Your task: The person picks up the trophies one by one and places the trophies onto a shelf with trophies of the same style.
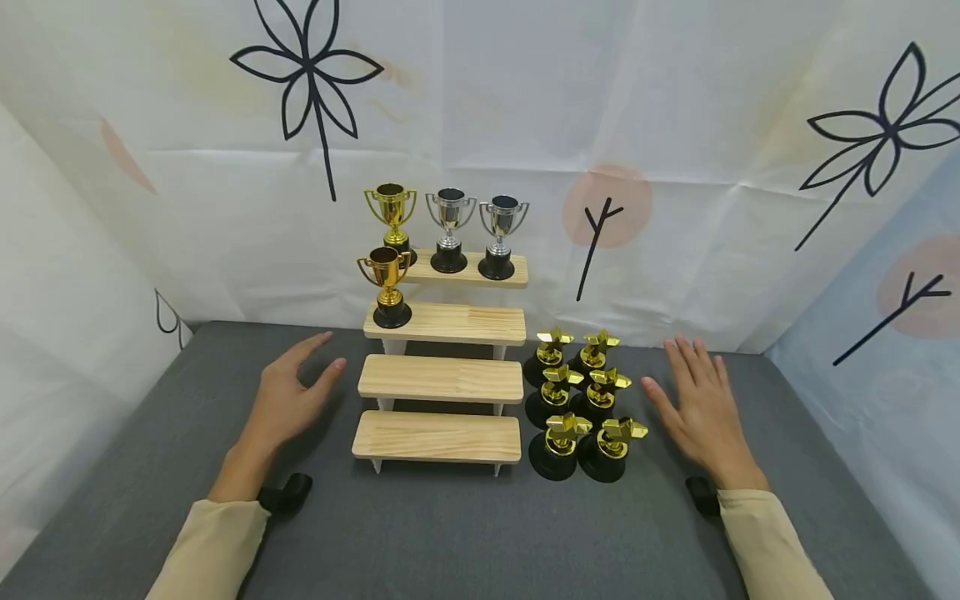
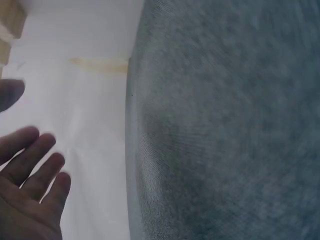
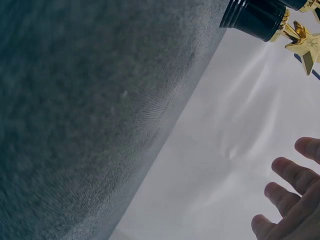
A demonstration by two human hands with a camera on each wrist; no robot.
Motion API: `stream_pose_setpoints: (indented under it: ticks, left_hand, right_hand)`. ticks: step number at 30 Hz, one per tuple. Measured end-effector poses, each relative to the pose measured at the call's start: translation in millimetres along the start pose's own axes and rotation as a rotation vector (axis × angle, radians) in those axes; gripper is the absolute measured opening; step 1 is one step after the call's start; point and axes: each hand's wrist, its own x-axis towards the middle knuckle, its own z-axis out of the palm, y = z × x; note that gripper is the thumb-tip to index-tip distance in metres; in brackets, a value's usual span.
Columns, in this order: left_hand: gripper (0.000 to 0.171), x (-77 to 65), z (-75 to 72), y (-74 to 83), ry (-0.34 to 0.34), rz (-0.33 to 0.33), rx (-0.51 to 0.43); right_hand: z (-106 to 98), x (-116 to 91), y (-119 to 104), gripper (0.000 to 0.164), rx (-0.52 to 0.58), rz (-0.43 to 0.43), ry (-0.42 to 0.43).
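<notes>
My left hand point(image 1: 288, 400) is left of a stepped wooden stand point(image 1: 438, 379), fingers spread and holding nothing. On the far right, my right hand point(image 1: 701, 408) has its fingers straight, beside several gold star trophies point(image 1: 561, 385) with black bases grouped right of the stand. The stand's top tier carries a gold cup trophy point(image 1: 392, 204) and two silver cup trophies point(image 1: 450, 208). One tier lower, a bronze-gold cup trophy point(image 1: 386, 271) stands at the left end. In the right wrist view, a star trophy point(image 3: 305, 47) shows at the upper corner, above the fingers point(image 3: 290, 172).
A dark grey cloth point(image 1: 450, 533) covers the table. White fabric point(image 1: 517, 100) with flower and tree drawings hangs behind, and more fabric point(image 1: 67, 333) closes off the left side. The two lower tiers of the stand show bare wood. Black straps point(image 1: 287, 493) sit on both wrists.
</notes>
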Motion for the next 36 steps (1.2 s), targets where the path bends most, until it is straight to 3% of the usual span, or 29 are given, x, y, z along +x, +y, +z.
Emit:
stream_pose_setpoints:
  ticks: [6, 13, 18, 24, 36]
  left_hand:
    - [0.045, -5.4, -4.6, -5.8, -0.1, -0.042, -0.3]
    - [0.05, -17.6, -1.8, -5.3, -0.337, -0.109, -0.628]
    - [0.051, -26.2, 4.0, -6.1, -0.406, -0.117, -0.671]
    - [0.054, -34.3, 3.2, -8.2, -0.474, -0.082, -0.784]
    - [0.064, -43.8, 2.3, -11.5, -0.512, -0.016, -0.88]
  right_hand:
    - [1.1, 1.1, -0.9, 0.069, 0.054, -0.008, 0.015]
    - [-0.9, -1.6, -3.8, 0.068, 0.129, 0.101, -0.014]
    - [-3.7, -1.3, -6.4, 0.067, 0.16, 0.182, -0.017]
    - [-4.2, -0.7, -7.4, 0.064, 0.187, 0.213, 0.0]
    - [-2.3, -2.5, -4.0, 0.056, 0.279, 0.264, 0.074]
